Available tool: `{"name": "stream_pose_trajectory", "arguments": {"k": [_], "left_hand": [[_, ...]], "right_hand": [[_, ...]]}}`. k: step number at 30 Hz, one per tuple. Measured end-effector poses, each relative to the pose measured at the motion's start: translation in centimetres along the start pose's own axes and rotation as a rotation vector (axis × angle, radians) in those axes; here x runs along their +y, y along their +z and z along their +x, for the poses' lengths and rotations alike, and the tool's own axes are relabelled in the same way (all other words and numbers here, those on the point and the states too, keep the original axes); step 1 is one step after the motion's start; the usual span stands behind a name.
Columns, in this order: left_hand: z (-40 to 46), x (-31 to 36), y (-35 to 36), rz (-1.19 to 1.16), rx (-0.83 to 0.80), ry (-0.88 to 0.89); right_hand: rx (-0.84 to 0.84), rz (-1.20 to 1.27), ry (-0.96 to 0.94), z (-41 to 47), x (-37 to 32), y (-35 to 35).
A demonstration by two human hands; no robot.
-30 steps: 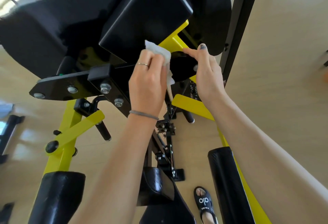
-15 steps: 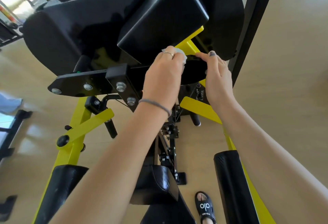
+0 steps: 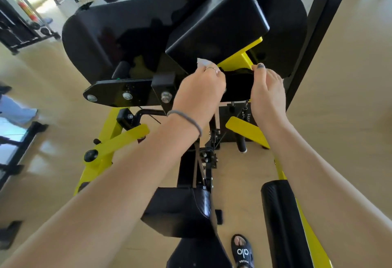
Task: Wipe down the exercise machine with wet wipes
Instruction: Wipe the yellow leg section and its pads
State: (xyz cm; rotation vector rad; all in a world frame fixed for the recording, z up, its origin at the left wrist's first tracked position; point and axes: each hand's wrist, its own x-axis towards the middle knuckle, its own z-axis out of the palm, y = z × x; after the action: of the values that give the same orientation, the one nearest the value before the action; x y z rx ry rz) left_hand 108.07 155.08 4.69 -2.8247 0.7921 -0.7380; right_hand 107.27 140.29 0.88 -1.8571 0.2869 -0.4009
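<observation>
The left hand (image 3: pixel 199 91) has its fingers curled around a small white wet wipe (image 3: pixel 202 64). Only a little corner of the wipe sticks up above the knuckles. A thin silver ring (image 3: pixel 211 68) sits on one finger, and a grey hair band (image 3: pixel 186 119) goes round the wrist. The wipe is pressed on the big black and yellow metal exercise machine (image 3: pixel 131 34), right under the shiny black box-shaped cover (image 3: pixel 218 23) and just beside the yellow metal bar (image 3: pixel 237 59).

The right hand (image 3: pixel 267 93) holds nothing. Its fingers lie mostly straight and rest on the edge of a dark black plate (image 3: pixel 238 87), which sits between the two hands. One fingertip with a dark painted nail touches the machine just beside the yellow bar. The two hands are near each other but do not touch.

Below the hands, closer to the person, are a black padded seat (image 3: pixel 180 210) and a long black foam roller pad (image 3: pixel 282 221). A foot in a black sandal (image 3: pixel 242 250) with white letters stands on the pale wooden floor (image 3: pixel 350 98), between the seat and the roller.
</observation>
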Motion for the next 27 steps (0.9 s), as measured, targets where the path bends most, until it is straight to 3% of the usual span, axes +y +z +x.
{"name": "stream_pose_trajectory", "arguments": {"k": [3, 5, 11, 15, 19, 27], "left_hand": [[-0.4, 1.0, -0.3, -0.066, -0.045, 0.059], [-1.8, -1.3, -0.6, -0.082, 0.085, 0.019], [-7.6, -11.0, -0.7, -0.264, 0.413, -0.434], [-9.9, -13.6, 0.9, -0.399, 0.329, -0.528], [-9.7, -13.8, 3.0, -0.47, 0.225, -0.444], [-6.6, -10.7, 4.8, -0.508, 0.318, -0.491]], "right_hand": [[0.059, -0.131, -0.127, -2.2, -1.0, 0.8], [0.072, -0.151, -0.247, -3.8, -1.9, 1.7], [-0.12, -0.272, -0.54, -6.4, -6.0, 7.3], [-0.305, -0.399, -0.5, -6.1, -5.8, 11.7], [-0.238, -0.364, -0.476, -6.1, -5.2, 12.9], [-0.232, -0.318, -0.419, -6.4, -5.6, 13.0]]}}
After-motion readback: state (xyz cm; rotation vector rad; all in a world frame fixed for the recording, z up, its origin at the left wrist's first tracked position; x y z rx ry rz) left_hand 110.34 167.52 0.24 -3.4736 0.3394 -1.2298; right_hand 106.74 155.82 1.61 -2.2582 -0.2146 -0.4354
